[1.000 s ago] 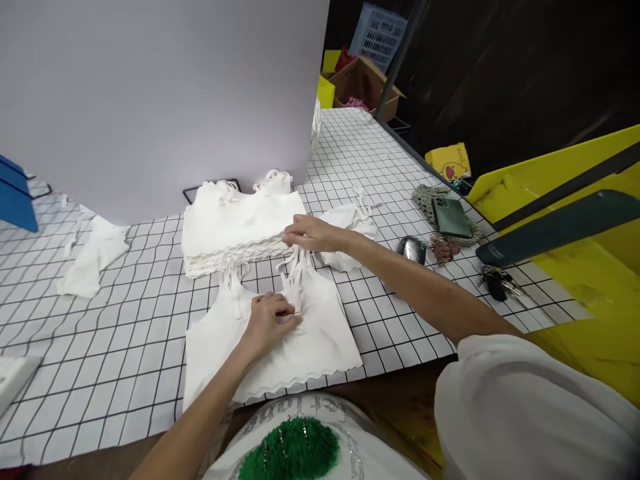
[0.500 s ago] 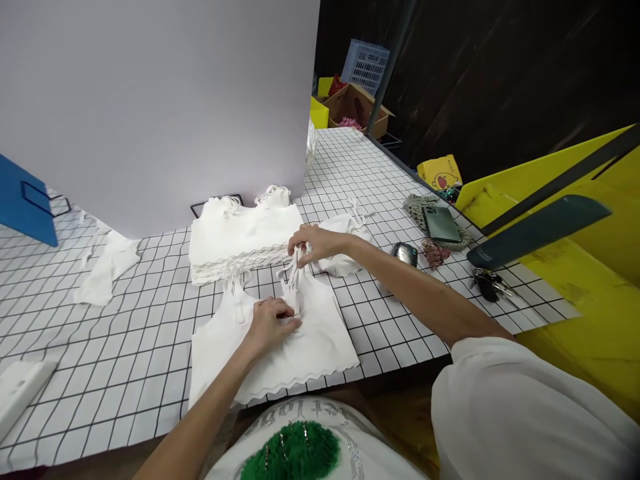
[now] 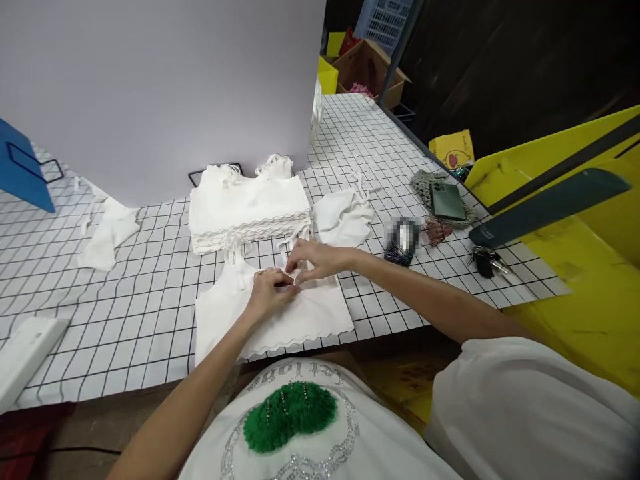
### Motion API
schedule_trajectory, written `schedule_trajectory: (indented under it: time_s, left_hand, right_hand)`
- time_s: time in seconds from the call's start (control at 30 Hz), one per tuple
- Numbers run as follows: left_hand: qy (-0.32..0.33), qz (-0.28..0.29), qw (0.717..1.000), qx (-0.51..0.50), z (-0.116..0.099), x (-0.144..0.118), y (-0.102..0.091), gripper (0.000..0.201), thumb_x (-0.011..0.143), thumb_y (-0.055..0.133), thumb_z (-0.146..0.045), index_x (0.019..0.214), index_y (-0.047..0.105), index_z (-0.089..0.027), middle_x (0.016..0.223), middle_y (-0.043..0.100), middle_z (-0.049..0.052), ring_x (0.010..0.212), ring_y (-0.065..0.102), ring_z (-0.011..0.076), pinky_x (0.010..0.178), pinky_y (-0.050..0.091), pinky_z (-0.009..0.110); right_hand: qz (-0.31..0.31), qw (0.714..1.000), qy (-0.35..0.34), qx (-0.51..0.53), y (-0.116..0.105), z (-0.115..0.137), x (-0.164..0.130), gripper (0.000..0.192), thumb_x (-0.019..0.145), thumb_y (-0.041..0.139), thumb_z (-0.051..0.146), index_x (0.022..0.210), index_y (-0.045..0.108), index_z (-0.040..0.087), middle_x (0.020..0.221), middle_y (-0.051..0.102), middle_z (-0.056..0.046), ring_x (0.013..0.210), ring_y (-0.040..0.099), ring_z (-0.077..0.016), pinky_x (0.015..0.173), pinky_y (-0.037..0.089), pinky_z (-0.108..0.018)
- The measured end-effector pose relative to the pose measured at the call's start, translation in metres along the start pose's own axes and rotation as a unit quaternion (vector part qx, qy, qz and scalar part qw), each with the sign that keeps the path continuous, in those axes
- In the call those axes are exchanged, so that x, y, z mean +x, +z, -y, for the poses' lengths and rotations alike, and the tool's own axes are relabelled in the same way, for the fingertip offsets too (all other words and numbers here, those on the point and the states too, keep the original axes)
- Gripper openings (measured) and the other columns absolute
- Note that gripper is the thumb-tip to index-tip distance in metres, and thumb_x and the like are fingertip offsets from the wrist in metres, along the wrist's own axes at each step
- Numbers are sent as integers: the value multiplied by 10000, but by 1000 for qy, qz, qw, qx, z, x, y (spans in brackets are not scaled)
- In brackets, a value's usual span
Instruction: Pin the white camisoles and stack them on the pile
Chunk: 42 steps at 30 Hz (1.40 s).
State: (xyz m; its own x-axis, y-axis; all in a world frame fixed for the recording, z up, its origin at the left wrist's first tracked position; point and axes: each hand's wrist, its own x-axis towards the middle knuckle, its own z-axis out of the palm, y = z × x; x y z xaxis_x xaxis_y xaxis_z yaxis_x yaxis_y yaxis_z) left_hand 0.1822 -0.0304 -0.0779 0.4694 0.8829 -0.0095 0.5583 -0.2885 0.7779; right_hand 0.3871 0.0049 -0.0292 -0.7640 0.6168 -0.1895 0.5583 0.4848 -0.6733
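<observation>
head view: the checked table (image 3: 150, 320) is the work surface; a pale panel (image 3: 160, 87) stands upright on its far side. in front of the panel lies a flat stack of tops (image 3: 250, 207), wavy hems toward the person. the white top (image 3: 310, 313) being handled lies nearer, at the front of the table, straps pointing away and hem near the table edge. a crumpled cloth (image 3: 343, 217) lies just beside the stack, to its right.

the left hand (image 3: 270, 290) rests on the white top, fingers bent and tips near the neckline. the right hand (image 3: 315, 260) arches over the right straps (image 3: 302, 234), thumb and fingers curled beside the left fingertips. whether either hand pinches fabric cannot be told; the contact is hidden. the left straps (image 3: 233, 250) lie untouched.

for a good result, press lightly with the left fingertips so the body does not shift. lay the straps straight, one beside another, without twists. avoid pulling: thin straps would probably pucker the neckline. smooth outward last.
</observation>
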Motion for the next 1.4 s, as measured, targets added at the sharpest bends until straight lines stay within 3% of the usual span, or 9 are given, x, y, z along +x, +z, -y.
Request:
schedule_trajectory:
  time_s: [0.23, 0.53, 0.7, 0.8, 0.97, 1.13, 1.23, 1.3, 1.4]
  left_hand:
    - [-7, 3, 1000, -7, -1, -2, -1, 61, 765, 765, -249, 722, 744, -212, 784, 736, 22, 845, 634, 220, 963, 388, 454]
    - [-16, 58, 998, -18, -7, -2, -10, 127, 819, 696, -321, 746, 723, -221, 888, 751, 40, 946, 630, 246, 1031, 348, 481]
    - [-18, 70, 997, -18, -6, -2, -11, 135, 812, 678, -335, 743, 716, -225, 876, 733, 43, 957, 629, 261, 1043, 345, 487]
    - [-26, 73, 997, -25, -5, -2, -11, 143, 809, 673, -351, 750, 708, -227, 873, 719, 40, 966, 630, 270, 1051, 343, 495]
    - [-18, 71, 997, -20, -1, -3, -12, 161, 819, 659, -366, 770, 708, -221, 906, 720, 54, 983, 633, 275, 1037, 360, 496]
    - [16, 64, 998, -6, 4, 3, -7, 192, 861, 627, -351, 756, 699, -208, 853, 709, 51, 904, 648, 246, 940, 444, 443]
    - [14, 32, 999, 29, 1, 1, -5, 126, 849, 660, -314, 830, 711, -201, 860, 702, 56, 892, 662, 246, 887, 485, 425]
    - [29, -28, 995, 86, -2, -12, -7, 210, 848, 688, -319, 1023, 712, -204, 997, 706, 86, 985, 666, 273, 937, 481, 466]
    - [130, -73, 969, 197, -5, -44, -13, 425, 954, 586, -317, 1366, 560, -217, 1355, 612, 151, 1319, 541, 324, 1143, 325, 571]
  right_hand:
    - [-31, 998, 7, -49, -5, -1, -3, 142, 855, 718, 303, 833, 692, 165, 1028, 627, -93, 1059, 452, -261, 939, 337, -446]
    - [-71, 992, 67, 78, -41, -10, -12, 248, 946, 512, 260, 923, 737, 158, 785, 625, -39, 848, 553, -179, 789, 424, -313]
    - [-97, 982, 106, 126, -65, -18, -13, 266, 943, 542, 297, 915, 754, 139, 892, 666, -56, 763, 534, -134, 691, 407, -265]
    - [-125, 973, 121, 150, -83, -22, -12, 303, 956, 539, 328, 896, 758, 127, 778, 617, -34, 673, 466, -107, 639, 361, -257]
    - [-133, 961, 122, 211, -98, -26, -2, 312, 937, 584, 379, 866, 740, 118, 862, 654, -46, 655, 466, -82, 687, 403, -264]
    - [-145, 956, 136, 214, -96, -33, 16, 300, 934, 584, 363, 828, 722, 118, 951, 698, -71, 660, 501, -82, 722, 449, -271]
    - [-167, 967, 149, 123, -91, -35, 16, 230, 937, 572, 278, 858, 724, 124, 981, 714, -94, 822, 607, -157, 829, 479, -329]
    - [-214, 966, 143, 18, -75, -28, 10, 218, 954, 549, 247, 949, 733, 130, 1124, 710, -126, 1065, 621, -243, 989, 450, -440]
    - [-272, 949, 113, -111, -20, 1, -7, 351, 1030, 420, 278, 1279, 647, 179, 1478, 541, -130, 1405, 437, -314, 1172, 228, -641]
